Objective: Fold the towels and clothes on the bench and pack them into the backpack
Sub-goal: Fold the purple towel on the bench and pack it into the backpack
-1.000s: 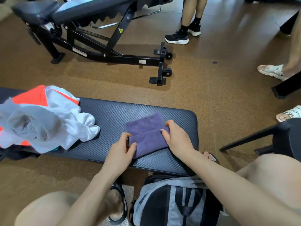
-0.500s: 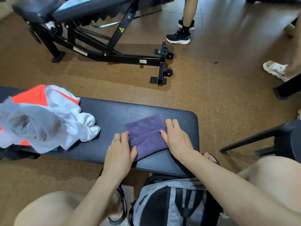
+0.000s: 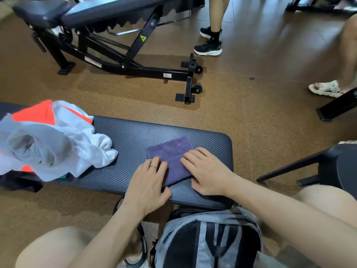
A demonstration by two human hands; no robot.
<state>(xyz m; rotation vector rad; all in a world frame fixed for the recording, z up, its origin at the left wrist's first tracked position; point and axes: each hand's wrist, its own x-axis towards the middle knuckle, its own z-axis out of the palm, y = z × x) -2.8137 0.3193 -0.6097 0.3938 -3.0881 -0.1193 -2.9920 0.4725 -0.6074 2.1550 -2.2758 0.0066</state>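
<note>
— Where the padded bench point(image 3: 135, 136) ends on the right, what lies on it?
— A folded purple towel point(image 3: 172, 151), flat on the ribbed black pad. The left hand point(image 3: 148, 182) and right hand point(image 3: 206, 171) press on it with fingers straight, gripping nothing.
— And the rest?
— A heap of white, grey and orange clothes point(image 3: 52, 138) at the bench's left end; the grey backpack point(image 3: 208, 238) on the speckled brown floor point(image 3: 260, 122) between the knees (an adjustable gym bench point(image 3: 116, 41) stands beyond).
</note>
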